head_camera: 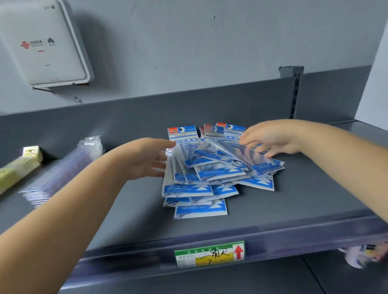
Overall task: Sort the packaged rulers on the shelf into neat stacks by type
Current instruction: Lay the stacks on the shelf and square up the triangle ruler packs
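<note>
- Grey metal shelf (300, 204) fills my view, with a yellow-and-green price tag (209, 254) clipped to its front lip.
- Blue-and-white ruler packs (211, 174) lie mid-shelf in a loose, fanned heap, headers toward the back wall; a clear-sleeved stack (57, 173) and a yellow pack (13, 170) sit well apart at the left.
- To do this step well, I judge I should press in evenly from both sides, square the edges and line the headers up, without bending the flimsy sleeves.
- My left hand (145, 159) is open, fingers spread, touching the heap's left edge and holding nothing.
- My right hand (269, 139) is open too, fingers loosely curled onto the top packs at the right; whether it pinches one, I cannot tell.
</note>
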Tool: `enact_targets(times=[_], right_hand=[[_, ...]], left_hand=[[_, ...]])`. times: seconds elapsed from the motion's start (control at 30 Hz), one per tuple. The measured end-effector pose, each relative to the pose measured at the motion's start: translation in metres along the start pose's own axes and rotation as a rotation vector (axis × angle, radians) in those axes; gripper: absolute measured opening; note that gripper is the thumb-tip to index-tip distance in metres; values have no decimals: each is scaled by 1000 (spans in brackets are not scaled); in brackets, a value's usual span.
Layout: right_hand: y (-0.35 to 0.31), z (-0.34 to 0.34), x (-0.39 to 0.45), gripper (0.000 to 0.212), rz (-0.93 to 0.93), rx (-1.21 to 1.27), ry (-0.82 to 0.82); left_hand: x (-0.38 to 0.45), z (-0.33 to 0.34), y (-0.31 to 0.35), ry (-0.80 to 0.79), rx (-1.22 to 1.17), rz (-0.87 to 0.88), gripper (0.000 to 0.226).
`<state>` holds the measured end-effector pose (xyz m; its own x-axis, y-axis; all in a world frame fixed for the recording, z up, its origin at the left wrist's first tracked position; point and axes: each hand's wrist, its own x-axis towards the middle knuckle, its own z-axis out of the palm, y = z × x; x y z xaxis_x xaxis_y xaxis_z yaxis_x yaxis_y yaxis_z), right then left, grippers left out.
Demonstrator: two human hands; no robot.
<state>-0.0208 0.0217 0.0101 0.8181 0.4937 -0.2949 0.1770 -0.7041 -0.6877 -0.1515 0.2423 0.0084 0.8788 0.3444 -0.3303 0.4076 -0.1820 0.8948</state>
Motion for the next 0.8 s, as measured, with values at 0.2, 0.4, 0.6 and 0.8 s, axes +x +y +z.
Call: enact_targets(times=[0.2,0.4,0.6,0.8], right_hand=[[-10,-4,4,33,-43,45,21],[8,-14,-10,64,119,-353,-36],[4,1,-12,51,109,-233,-20],[7,-13,-20,45,116,-216,66]], left_hand=[[11,8,11,67,224,23,26],[12,-14,13,-20,99,-55,32],[16,4,14,16,316,-16,44],[17,8,17,131,472,73,48]])
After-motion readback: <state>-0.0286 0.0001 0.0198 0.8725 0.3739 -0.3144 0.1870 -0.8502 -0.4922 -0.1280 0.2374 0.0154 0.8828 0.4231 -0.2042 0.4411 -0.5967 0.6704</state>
